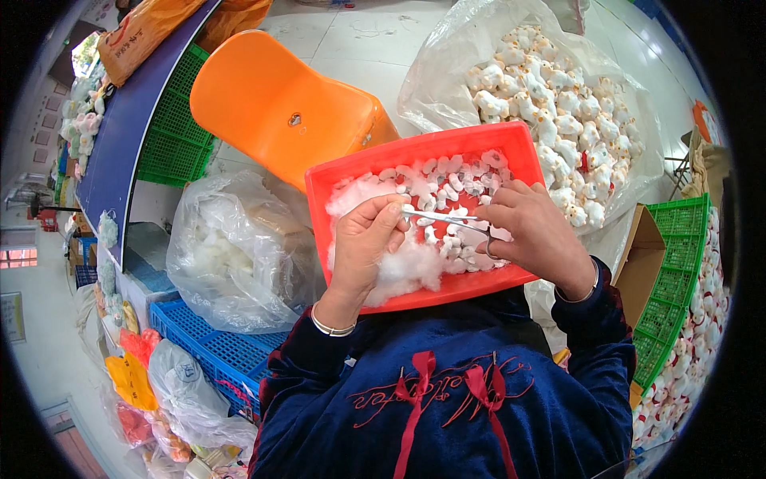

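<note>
Over a red plastic tray (335, 188), my left hand (365, 239) pinches a small white plush piece (408, 211) between thumb and fingertips. My right hand (536, 230) has its fingers at the loops of metal forceps with scissor-style handles (447, 216). The tips of the forceps point left and meet the white piece at my left fingertips. Below the hands, white stuffing fluff (411, 267) lies along the tray's left and near side. Several small white and grey plush pieces (451, 185) are scattered across the tray's far and right part.
An orange plastic chair (279, 104) stands beyond the tray. A clear bag of white plush toys (558, 112) is at the far right, another of fluff (231, 255) at the left. Blue crate (207, 335) and green crate (677, 279) flank me.
</note>
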`<state>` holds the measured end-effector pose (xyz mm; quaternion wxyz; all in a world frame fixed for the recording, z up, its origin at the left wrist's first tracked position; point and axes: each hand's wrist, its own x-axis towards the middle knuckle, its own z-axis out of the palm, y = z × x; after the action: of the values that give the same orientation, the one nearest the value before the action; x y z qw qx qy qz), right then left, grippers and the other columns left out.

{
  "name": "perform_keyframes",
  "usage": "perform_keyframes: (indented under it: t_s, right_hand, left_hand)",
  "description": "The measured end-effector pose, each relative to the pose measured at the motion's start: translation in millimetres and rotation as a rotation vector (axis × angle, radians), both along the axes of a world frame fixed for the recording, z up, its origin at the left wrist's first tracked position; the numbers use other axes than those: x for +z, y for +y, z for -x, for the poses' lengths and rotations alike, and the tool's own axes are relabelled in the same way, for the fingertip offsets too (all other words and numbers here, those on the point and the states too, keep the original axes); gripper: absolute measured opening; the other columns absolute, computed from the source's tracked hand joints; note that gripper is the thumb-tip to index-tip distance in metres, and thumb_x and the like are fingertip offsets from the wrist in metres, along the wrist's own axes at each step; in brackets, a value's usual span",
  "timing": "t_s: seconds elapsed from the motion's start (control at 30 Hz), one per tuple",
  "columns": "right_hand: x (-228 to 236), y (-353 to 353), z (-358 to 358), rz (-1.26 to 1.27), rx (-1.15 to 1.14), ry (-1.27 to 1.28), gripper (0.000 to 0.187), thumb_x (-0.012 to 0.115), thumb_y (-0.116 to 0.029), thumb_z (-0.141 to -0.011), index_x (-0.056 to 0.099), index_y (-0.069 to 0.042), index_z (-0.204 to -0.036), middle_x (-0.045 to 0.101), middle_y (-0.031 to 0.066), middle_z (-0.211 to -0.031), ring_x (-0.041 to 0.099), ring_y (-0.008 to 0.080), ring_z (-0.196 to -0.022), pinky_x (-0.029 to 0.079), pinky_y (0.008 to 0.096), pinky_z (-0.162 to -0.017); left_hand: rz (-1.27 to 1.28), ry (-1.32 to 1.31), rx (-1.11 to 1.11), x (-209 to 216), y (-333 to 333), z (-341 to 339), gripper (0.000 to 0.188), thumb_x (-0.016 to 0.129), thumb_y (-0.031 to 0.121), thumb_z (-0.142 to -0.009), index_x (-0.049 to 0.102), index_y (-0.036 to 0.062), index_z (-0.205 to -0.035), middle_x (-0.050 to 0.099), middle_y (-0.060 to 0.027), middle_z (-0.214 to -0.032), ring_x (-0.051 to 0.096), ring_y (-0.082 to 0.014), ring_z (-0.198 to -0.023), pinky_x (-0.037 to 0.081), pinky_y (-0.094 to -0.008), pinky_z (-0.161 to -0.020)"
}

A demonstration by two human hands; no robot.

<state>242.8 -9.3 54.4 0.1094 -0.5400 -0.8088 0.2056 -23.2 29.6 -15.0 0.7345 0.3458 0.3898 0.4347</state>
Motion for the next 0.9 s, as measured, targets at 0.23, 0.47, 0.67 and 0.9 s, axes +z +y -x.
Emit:
perform_keyframes:
  t_s: [0.23, 0.47, 0.67, 0.9]
  right_hand:
    - [-1.4, -1.0, 5.1, 0.154, 0.030, 0.127, 0.025, 0.078, -0.022, -0.078, 0.073, -0.005, -0.096, 0.067, 0.0151, -0.081, 0.067, 0.0356, -0.081, 0.051, 0.0460, -0.074]
    - [-6.2, -15.6, 29.4, 0.622, -0.053, 0.516, 0.036, 0.078, -0.034, -0.092, 0.072, 0.001, -0.098, 0.068, 0.0200, -0.077, 0.065, 0.0233, -0.067, 0.050, 0.0380, -0.064]
    - [-32.2, -45.8, 80.8, 0.900, -0.254, 1.161, 0.030, 0.071, -0.029, -0.101, 0.068, 0.000, -0.096, 0.061, -0.0022, -0.074, 0.055, 0.0055, -0.068, 0.043, 0.0229, -0.061]
    - [-48.7, -43.9, 89.3, 0.436, -0.306, 0.847, 0.027, 0.078, -0.024, -0.092, 0.067, 0.000, -0.088, 0.058, 0.0047, -0.065, 0.055, 0.0111, -0.060, 0.043, 0.0307, -0.055]
  left_hand:
    - [-0.141, 0.146, 0.021, -3.4, -1.7, -1.7, 0.022, 0.064, 0.010, -0.104, 0.071, -0.0036, -0.120, 0.069, -0.0056, -0.087, 0.052, -0.0058, -0.065, 0.042, -0.0191, -0.060]
    - [-0.578, 0.517, 0.071, -2.2, -5.1, -4.5, 0.019, 0.067, 0.002, -0.099, 0.072, -0.0034, -0.116, 0.071, -0.0073, -0.090, 0.060, -0.0085, -0.070, 0.047, -0.0234, -0.063]
    - [-0.890, 0.697, 0.258, -9.5, -8.0, -12.5, 0.022, 0.067, -0.001, -0.098, 0.071, -0.0031, -0.119, 0.072, -0.0134, -0.091, 0.067, -0.0128, -0.073, 0.051, -0.0261, -0.065]
    - [-0.433, 0.267, 0.243, 9.1, -6.7, -17.9, 0.023, 0.061, 0.002, -0.103, 0.067, -0.0067, -0.124, 0.075, -0.0099, -0.097, 0.067, -0.0105, -0.075, 0.054, -0.0249, -0.069]
